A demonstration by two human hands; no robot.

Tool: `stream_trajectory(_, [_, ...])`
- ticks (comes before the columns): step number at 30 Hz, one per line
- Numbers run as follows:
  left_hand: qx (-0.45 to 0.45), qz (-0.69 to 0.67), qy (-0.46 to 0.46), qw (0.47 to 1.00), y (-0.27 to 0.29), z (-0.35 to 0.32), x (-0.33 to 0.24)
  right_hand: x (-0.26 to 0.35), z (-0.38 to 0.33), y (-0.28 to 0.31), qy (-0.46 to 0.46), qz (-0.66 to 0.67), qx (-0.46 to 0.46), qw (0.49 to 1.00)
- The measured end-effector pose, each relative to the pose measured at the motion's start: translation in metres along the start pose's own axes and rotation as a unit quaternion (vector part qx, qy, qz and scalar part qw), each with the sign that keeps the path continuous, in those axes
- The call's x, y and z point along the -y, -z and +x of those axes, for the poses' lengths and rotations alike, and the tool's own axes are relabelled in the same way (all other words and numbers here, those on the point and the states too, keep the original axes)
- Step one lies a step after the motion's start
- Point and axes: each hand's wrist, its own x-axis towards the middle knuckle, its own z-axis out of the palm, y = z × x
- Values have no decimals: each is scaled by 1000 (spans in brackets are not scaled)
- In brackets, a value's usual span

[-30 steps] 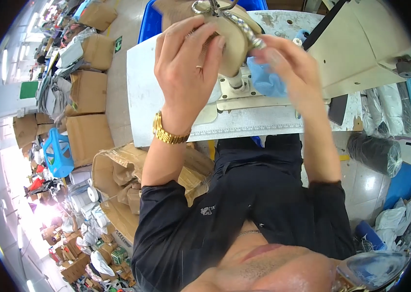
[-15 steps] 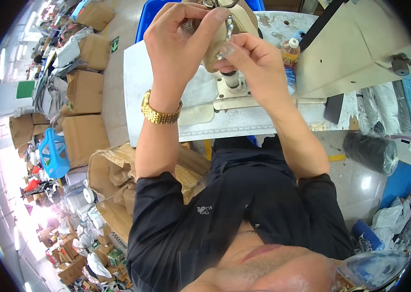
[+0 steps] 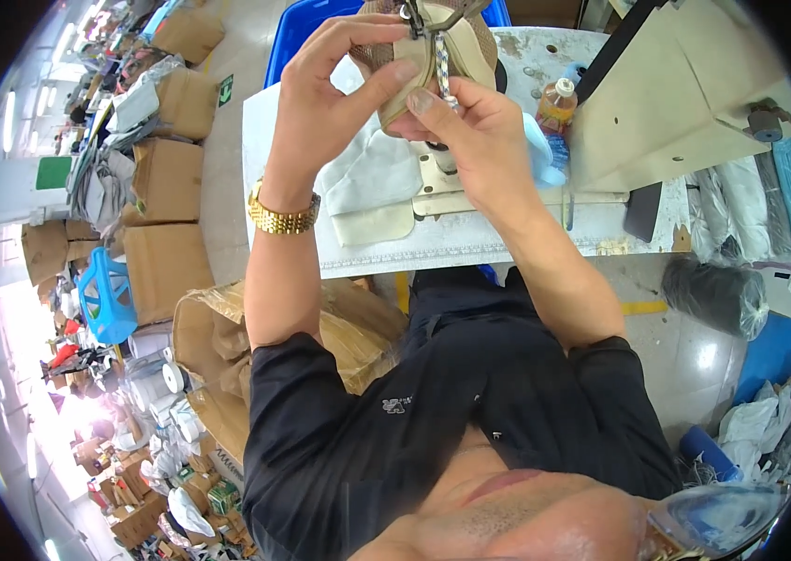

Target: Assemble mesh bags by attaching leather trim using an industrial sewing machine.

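Landmark: the white table (image 3: 470, 245).

Left of the table, cardboard boxes (image 3: 163, 182) stand stacked on the floor, with a blue plastic stool (image 3: 105, 297) below them.

Over the table's far edge, your left hand (image 3: 325, 112), gold wristwatch (image 3: 283, 217) on its wrist, pinches the beige shoe upper (image 3: 433, 65) between thumb and fingertips (image 3: 403, 70); the hand is closed on the piece. The upper is a tan, curved fabric part with a mesh-like brown patch at its top left, a strip of white stitching or lace down its middle and a dark metal hook at the top. It is lifted above the table, ahead of the blue bin (image 3: 306, 37).

Your right hand (image 3: 475, 140) grips the same upper from below, thumb (image 3: 423, 101) pressed against its lower edge.

Under the hands, white fabric pieces (image 3: 372, 182) lie on the table. Right of them: a small bottle (image 3: 556, 105), then the beige sewing machine (image 3: 676, 112).

Since half a second ago: both hands sit slightly lower and more centred over the table; the upper has turned, so its stitched strip faces you.
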Motion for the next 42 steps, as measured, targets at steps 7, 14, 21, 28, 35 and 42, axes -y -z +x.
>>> stream_trajectory(7, [1,21,-19,1000,0,2,5,-1,2,-2,22,42,-8,999])
stream_trajectory(14, [2,-16,30,999,-2,0,7,-2,5,-3,28,45,-29,998])
stream_trajectory(21, [14,-33,87,996,-1,2,9,-7,8,2,25,10,-16,1000])
stream_trajectory(28, [9,-33,133,990,-2,6,5,-6,14,4,34,-1,-25,999])
stream_trajectory(35, [7,-1,141,990,-2,1,6,-5,15,4,28,-32,-21,999])
stream_trajectory(42, [-9,-4,149,989,-4,3,-3,-1,17,4,30,-3,-25,999])
